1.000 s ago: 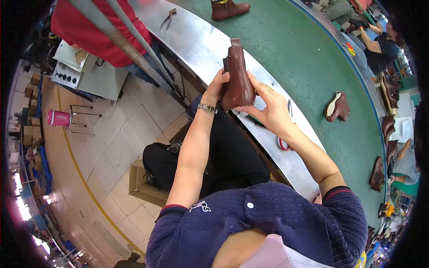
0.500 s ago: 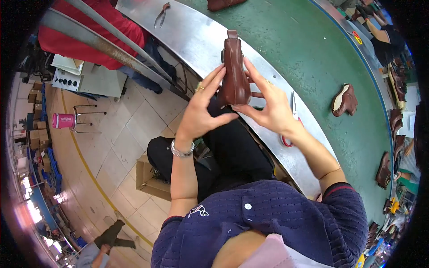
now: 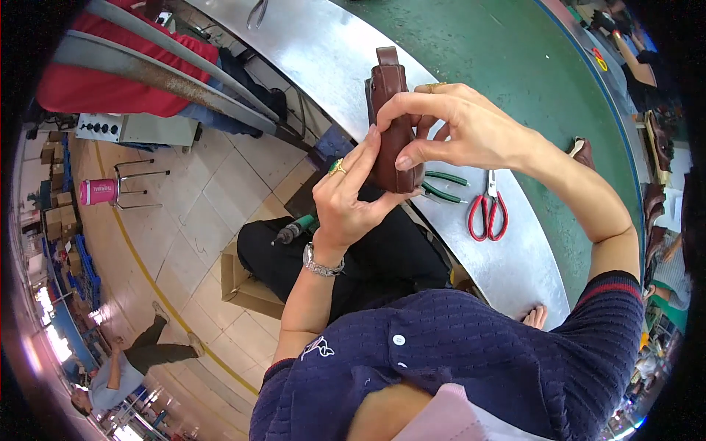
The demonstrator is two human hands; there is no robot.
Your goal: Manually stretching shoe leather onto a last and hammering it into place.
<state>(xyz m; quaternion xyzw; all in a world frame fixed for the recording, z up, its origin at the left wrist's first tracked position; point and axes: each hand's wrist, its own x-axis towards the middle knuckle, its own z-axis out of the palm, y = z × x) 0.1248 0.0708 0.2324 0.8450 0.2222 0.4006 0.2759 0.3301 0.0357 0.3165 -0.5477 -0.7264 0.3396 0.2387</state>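
A brown leather boot point(image 3: 390, 163) is upright before me, its pull tab at the far end and its rounded heel nearest me. My left hand point(image 3: 346, 202) holds its left side, fingertips flat on the leather and thumb under the heel. My right hand point(image 3: 460, 132) reaches over from the right. Its forefinger bends onto the back of the boot and its thumb presses near the heel; some fingers are partly hidden. Just right of the heel lie green-handled pliers point(image 3: 445, 185), partly covered by the boot. Red-handled scissors point(image 3: 488, 214) rest beyond them, below my right wrist.
The curved metal worktop point(image 3: 507, 268) borders a green surface point(image 3: 471, 44) bearing another brown boot point(image 3: 581, 152). A green power tool point(image 3: 296, 228) lies by my leg, above a cardboard box point(image 3: 250, 290). Another hand point(image 3: 537, 317) touches the worktop. Metal rails point(image 3: 169, 70) cross at left.
My right hand has moved from the boot's lower right side up over its back. My left fingers have slid lower along it. The view has shifted, uncovering the pliers and more of the scissors.
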